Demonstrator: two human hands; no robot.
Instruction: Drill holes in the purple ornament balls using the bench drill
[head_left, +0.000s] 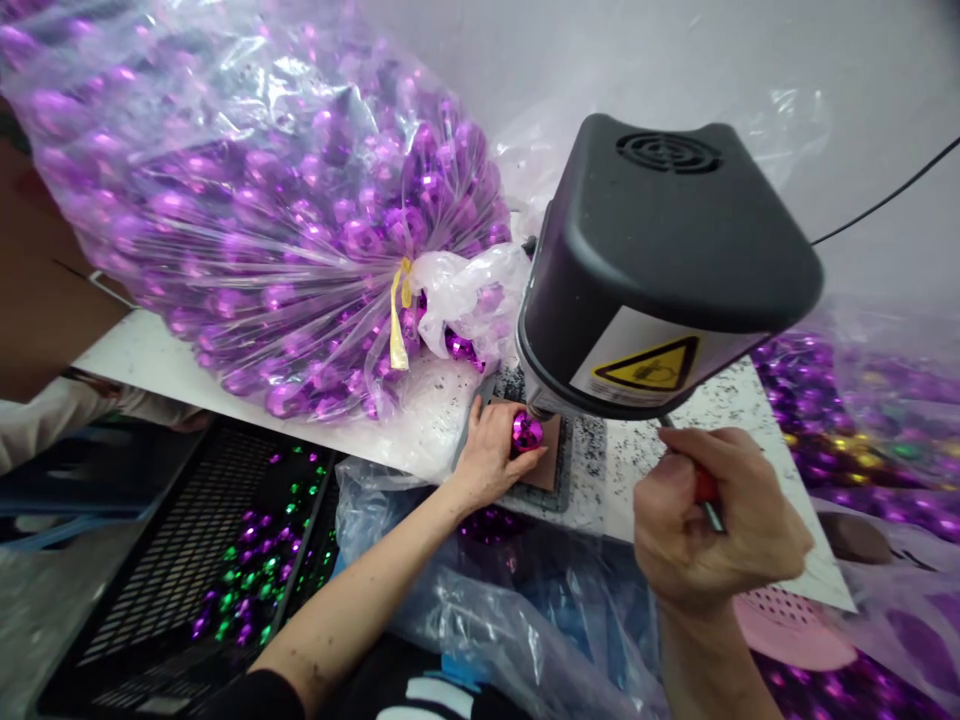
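Note:
A black bench drill press (pixel 675 230) with a yellow warning label stands on the white table. My left hand (pixel 491 450) is closed on a shiny purple ball (pixel 527 431), keeping it on a brown pad (pixel 541 470) over the machine's base. The lower tip of the machine's spindle (pixel 538 412) meets the top of the ball; whether it has entered the ball is hidden. To the right, my right hand (pixel 720 510) grips the machine's lever handle (pixel 706 488), which has a red part and a metal end.
A large clear bag of purple balls (pixel 300 230), tied with yellow ribbon (pixel 399 320), fills the table's left. Dark shavings litter the white table (pixel 780 500). Below left is a black crate (pixel 165 540) with green and purple balls. A pink basket (pixel 795 625) and more bagged balls lie right.

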